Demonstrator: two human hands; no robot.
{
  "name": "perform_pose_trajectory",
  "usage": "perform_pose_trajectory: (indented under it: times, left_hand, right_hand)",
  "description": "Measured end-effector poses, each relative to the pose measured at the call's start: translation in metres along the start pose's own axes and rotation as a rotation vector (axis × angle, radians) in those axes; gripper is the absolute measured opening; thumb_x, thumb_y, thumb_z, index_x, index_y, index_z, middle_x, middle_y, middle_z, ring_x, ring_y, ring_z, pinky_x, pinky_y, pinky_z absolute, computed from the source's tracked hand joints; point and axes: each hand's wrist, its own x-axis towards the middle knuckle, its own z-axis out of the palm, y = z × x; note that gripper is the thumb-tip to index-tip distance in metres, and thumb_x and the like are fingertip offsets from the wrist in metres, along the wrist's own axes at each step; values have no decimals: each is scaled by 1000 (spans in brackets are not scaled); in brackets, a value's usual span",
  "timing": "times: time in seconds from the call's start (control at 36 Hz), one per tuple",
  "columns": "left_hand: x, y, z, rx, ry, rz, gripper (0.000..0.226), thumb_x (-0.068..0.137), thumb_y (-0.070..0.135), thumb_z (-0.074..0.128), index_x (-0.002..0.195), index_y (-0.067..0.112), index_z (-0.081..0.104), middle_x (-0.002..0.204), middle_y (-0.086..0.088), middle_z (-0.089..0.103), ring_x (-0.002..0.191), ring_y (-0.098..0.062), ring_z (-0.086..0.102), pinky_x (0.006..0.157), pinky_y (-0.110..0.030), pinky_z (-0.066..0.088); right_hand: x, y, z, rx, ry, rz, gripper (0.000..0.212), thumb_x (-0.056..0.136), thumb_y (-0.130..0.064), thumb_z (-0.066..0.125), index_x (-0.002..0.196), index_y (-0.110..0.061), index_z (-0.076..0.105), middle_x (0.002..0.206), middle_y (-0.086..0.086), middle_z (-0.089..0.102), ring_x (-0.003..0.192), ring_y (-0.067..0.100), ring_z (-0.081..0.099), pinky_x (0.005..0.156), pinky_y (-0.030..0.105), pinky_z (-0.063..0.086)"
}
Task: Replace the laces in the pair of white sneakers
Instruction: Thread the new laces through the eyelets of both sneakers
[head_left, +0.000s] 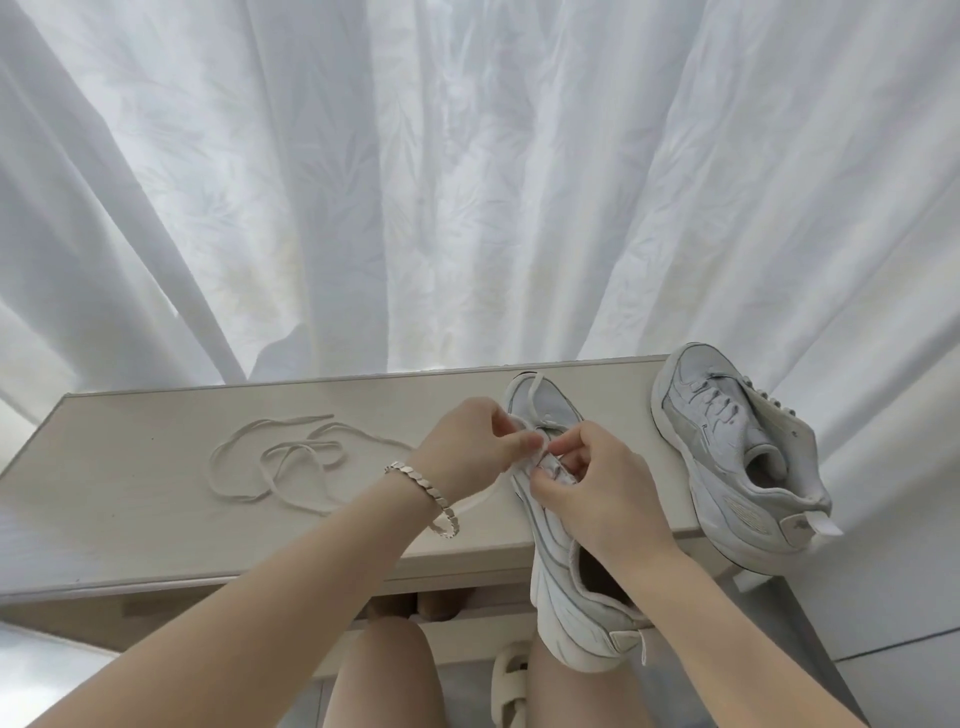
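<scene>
Sneaker (558, 577) toe points away, heel nearest; left hand (465, 449), right hand (602, 491) fingers pinch lace (533, 387).

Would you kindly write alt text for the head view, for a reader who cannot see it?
The left hand and right hand pinch a white lace at the eyelets of a white sneaker overhanging the table edge. A loose lace lies left, a second sneaker right.

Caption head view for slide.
Left hand and right hand pinch the lace on the near sneaker; second sneaker and loose lace lie alongside.
</scene>
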Motion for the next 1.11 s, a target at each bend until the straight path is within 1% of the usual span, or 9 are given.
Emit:
perform_pose_trajectory:
  times: [0.11, 0.19, 0.31, 0.44, 0.56, 0.64, 0.83, 1.0, 1.11]
  left_hand:
    - [-3, -5, -4, 69, -43, -45, 32, 92, 28, 56, 65, 13, 58, 60, 3, 61, 48, -3, 51, 49, -11, 39]
    - [-5, -8, -2, 90, -79, -40, 30, 94, 26, 52, 69, 11, 59, 65, -2, 61, 56, -12, 49, 57, -22, 41]
    - [-8, -7, -1, 132, -119, 58, 23, 93, 22, 53, 81, 4, 61, 71, -3, 55, 56, -11, 40, 55, -22, 34]
    - [-20, 4, -24, 147, -446, 179, 19, 90, 15, 58, 72, 22, 57, 66, 12, 54, 58, 5, 48, 62, -8, 39]
    - [-18, 1, -52, 473, -679, -22, 13, 85, 25, 59, 73, 25, 65, 70, 12, 66, 68, 1, 57, 79, -21, 48]
    - [-6, -9, -60, 564, -555, -121, 17, 86, 28, 56, 74, 24, 67, 73, 11, 65, 72, -1, 57, 76, -20, 44]
    - [30, -4, -29, -163, -34, -246, 24, 93, 34, 53, 86, 12, 59, 77, 3, 61, 65, -5, 60, 59, -20, 47]
    - [47, 3, 0, -119, 114, -189, 35, 82, 31, 68, 61, 12, 47, 63, -8, 47, 62, -22, 44, 56, -24, 34]
    - [46, 1, 0, -79, 164, -108, 20, 81, 14, 62, 63, 13, 56, 61, -4, 57, 64, -20, 54, 66, -28, 45]
  right_hand:
    - [1, -2, 3, -5, -6, -2, 19, 76, -26, 70, 90, -19, 59, 77, 0, 62, 71, 14, 56, 61, 20, 41]
    - [2, -3, 3, -32, -6, -15, 19, 77, -27, 71, 88, -19, 58, 75, -2, 60, 68, 12, 52, 57, 14, 37]
    - [3, -3, 4, -39, -2, -17, 20, 77, -28, 72, 88, -20, 58, 73, -4, 59, 67, 11, 52, 56, 13, 36]
    - [2, -1, 2, -34, -23, -14, 21, 74, -23, 73, 87, -21, 57, 75, -2, 60, 66, 9, 52, 55, 12, 37]
    - [2, 0, 2, -25, -23, -1, 17, 76, -22, 71, 86, -21, 58, 76, -1, 61, 69, 12, 55, 58, 14, 39]
    - [2, 1, 3, -21, -33, -1, 17, 77, -23, 71, 87, -21, 58, 77, 0, 62, 70, 13, 56, 59, 16, 40]
    - [2, -1, 2, -4, -31, -4, 17, 76, -21, 72, 86, -20, 58, 76, 0, 61, 67, 12, 53, 59, 18, 40]
    - [2, 0, 2, 20, -28, 11, 17, 75, -19, 71, 85, -20, 58, 74, -1, 59, 64, 9, 50, 57, 15, 37]
    - [2, 1, 2, 19, -32, 7, 18, 75, -20, 72, 86, -20, 58, 76, 1, 60, 67, 12, 52, 61, 19, 40]
